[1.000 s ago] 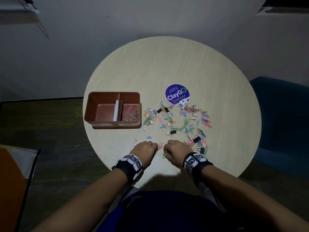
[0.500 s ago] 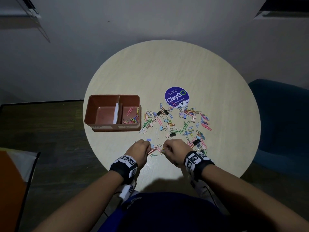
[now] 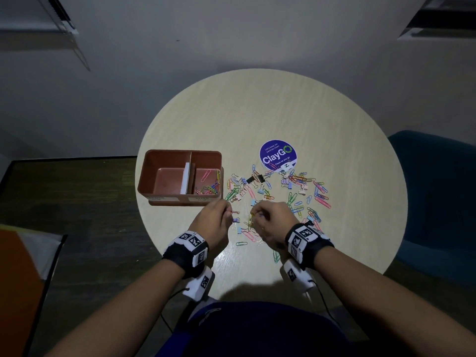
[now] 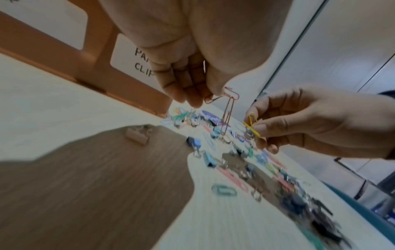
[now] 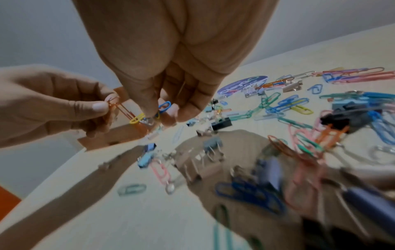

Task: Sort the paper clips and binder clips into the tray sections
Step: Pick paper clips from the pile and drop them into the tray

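My left hand (image 3: 215,222) is raised just above the near edge of the round worktop (image 3: 257,112), thumb and fingers pinched on red paper clips (image 4: 227,108) that hang down linked together. My right hand (image 3: 271,219) is close beside it, just apart, fingers curled round a small bunch of clips: a yellow paper clip (image 5: 137,118) sticks out toward the left hand and a blue paper clip (image 5: 164,106) shows between the fingers.

The brown tray (image 3: 180,153) sits at the left of the worktop, just beyond my left hand. Its right section holds a few coloured paper clips (image 3: 210,186); the left section shows only its bare floor, with a white divider card (image 3: 186,177) leaning at the wall between them. A white label (image 4: 136,59) on the near wall under the right section reads partly "PA… CLIP".

The loose pile of clips (image 3: 278,191) spreads right of the tray and under my hands, paper clips mixed with binder clips, among them a black binder clip (image 3: 250,180) and a light blue binder clip (image 4: 209,159). A round purple sticker (image 3: 278,155) lies at the pile's far side.
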